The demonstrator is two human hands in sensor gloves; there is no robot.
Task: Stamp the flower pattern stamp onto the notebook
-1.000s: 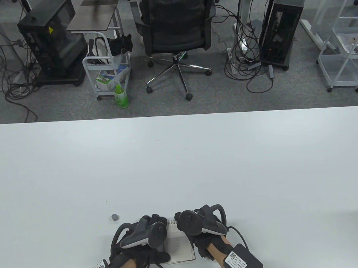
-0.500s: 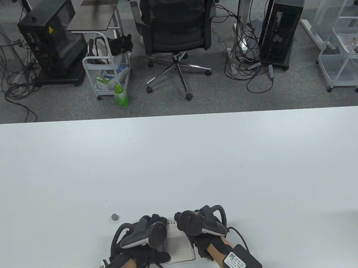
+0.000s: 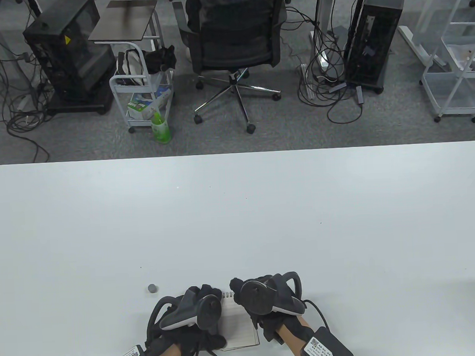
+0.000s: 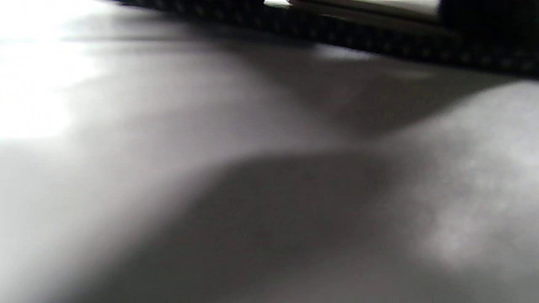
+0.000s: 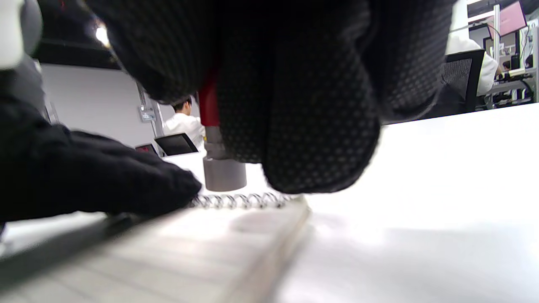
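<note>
Honestly, the danger now is a smeared or half-printed flower. My right hand (image 5: 294, 97) is closed around the stamp (image 5: 219, 164), its red-and-grey barrel upright with the grey head just above the notebook (image 3: 241, 329), near the spiral binding (image 5: 240, 200) at the page's far edge. If I come down there, part of the head could land on the coils and print unevenly. My left hand (image 3: 197, 313) rests on the notebook's left side; how its fingers lie I cannot tell, since its wrist view is a blur. If it lets up, the notebook could slide on the smooth tabletop (image 3: 240, 225) as I press. The small grey cap (image 3: 152, 288) sits apart, left of the notebook.
</note>
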